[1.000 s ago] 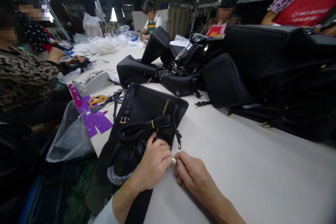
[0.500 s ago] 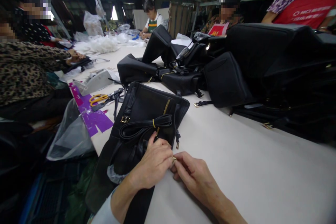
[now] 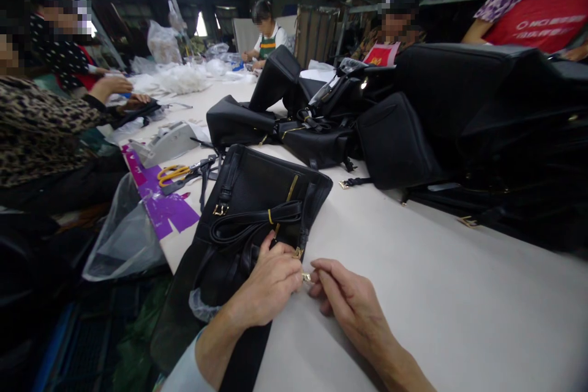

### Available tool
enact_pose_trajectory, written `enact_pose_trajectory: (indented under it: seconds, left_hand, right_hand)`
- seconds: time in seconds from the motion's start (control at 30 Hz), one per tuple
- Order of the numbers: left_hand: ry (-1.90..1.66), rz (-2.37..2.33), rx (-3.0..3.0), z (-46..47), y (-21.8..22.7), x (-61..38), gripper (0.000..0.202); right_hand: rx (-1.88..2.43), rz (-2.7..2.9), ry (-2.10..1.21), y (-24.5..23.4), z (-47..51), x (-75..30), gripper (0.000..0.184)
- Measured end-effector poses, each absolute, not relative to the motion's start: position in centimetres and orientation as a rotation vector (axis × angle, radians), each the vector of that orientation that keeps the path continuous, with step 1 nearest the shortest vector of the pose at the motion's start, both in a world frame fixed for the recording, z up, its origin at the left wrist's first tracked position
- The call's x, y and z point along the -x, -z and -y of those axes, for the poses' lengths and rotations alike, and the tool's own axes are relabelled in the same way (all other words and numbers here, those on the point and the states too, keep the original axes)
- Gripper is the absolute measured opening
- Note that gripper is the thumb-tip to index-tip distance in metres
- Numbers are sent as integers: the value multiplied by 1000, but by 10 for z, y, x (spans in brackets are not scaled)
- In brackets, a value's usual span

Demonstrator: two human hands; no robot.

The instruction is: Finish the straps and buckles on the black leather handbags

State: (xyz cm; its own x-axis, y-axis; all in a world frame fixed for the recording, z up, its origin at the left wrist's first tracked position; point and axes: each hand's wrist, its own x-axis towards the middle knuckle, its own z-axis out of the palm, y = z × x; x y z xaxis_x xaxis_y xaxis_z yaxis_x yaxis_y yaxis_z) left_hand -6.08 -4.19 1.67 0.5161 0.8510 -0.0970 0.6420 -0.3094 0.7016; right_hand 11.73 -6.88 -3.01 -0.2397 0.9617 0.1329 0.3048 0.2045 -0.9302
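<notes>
A black leather bag (image 3: 257,177) lies on the table before me, with a folded strap (image 3: 250,220) bound by a yellow tie on its front. My left hand (image 3: 271,282) rests on the bag's right side, its fingers closed on a small gold buckle (image 3: 307,277) that pokes out by the fingertips. Just right of that buckle is my right hand (image 3: 346,297), fingers loosely curled and slightly parted, with nothing visible in them. Another gold buckle (image 3: 298,252) shows on the side strap above my left hand. The strap under my left fingers is hidden.
Yellow-handled scissors (image 3: 173,175) lie near purple tape (image 3: 169,211) and a grey tape dispenser (image 3: 168,142) on the left. More black bags (image 3: 316,141) are heaped across the table. A clear plastic bag (image 3: 124,233) hangs at the left edge. Several co-workers stand or sit around.
My right hand has drawn slightly right, off the gold buckle it was pinching. The side strap's buckle end now lies nearer my left hand. On the left, a co-worker's hand has risen.
</notes>
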Motion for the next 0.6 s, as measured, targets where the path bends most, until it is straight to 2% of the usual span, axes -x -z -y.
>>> enact_pose_trajectory:
  seconds: [0.1, 0.2, 0.4, 0.5, 0.6]
  left_hand:
    - [-374, -1234, -2072, 41, -16, 60, 22]
    - [-378, -1247, -2093, 41, -15, 59, 25]
    - [-364, -1252, -2048, 39, -16, 58, 25]
    - [-343, -1247, -2056, 40, -16, 58, 24]
    - [-335, -1251, -2103, 40, -14, 59, 25]
  right_hand:
    - [1066, 1847, -781, 27, 71, -118, 16]
    - [966, 2009, -575, 25, 71, -119, 23]
    - [1042, 2187, -130, 24, 67, -111, 28]
    - [1082, 2172, -40, 26, 65, -106, 28]
    - [1101, 2108, -134, 29, 63, -105, 25]
